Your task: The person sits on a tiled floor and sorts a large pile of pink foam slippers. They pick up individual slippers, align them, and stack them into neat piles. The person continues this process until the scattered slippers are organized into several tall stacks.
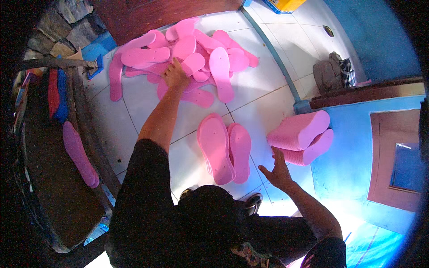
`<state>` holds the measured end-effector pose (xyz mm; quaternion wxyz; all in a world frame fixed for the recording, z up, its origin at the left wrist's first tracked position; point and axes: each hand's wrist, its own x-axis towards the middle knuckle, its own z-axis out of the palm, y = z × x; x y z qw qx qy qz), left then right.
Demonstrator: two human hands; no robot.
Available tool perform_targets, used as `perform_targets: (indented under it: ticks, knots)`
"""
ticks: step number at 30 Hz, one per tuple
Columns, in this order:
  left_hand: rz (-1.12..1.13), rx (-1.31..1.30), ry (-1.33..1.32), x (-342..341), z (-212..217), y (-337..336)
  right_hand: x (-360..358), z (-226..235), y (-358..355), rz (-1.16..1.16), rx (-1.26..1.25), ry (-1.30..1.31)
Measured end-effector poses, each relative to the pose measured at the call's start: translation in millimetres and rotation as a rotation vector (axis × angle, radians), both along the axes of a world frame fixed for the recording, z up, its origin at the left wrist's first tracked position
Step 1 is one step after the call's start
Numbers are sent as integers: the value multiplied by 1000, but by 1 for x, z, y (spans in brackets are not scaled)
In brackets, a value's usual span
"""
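Pink flip-flop soles (145,56) lie in a loose pile on the tiled floor at the far side. My left hand (177,77) reaches into that pile, its fingers bent at the edge of one sole (193,64); the thumb is hidden. Closer to me, two stacks of soles lie side by side, the left stack (215,147) a little in front of the right one (241,152). My right hand (279,172) is open, thumb and fingers apart, beside two thick rows of soles, an upper row (299,130) and a lower row (308,149), against the blue wall.
At left stands a dark bench (71,210) bearing a few pink soles (79,154) and red and blue pieces (57,96). A brown door (152,20) borders the pile. Past a floor strip lie a grey bag (328,76) and a yellow-blue box (286,5).
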<state>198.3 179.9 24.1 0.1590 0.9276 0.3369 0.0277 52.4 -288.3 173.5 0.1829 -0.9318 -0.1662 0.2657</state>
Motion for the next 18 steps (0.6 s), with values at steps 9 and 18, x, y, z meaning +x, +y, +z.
perform_targets:
  ticks: [9,18]
  knots:
    - [229,-1166,-638,-166,140,-33,30,38,127,87,496,-98]
    - [-270,-1452,-648,-215,170,-111,46,42,208,-218,702,-129]
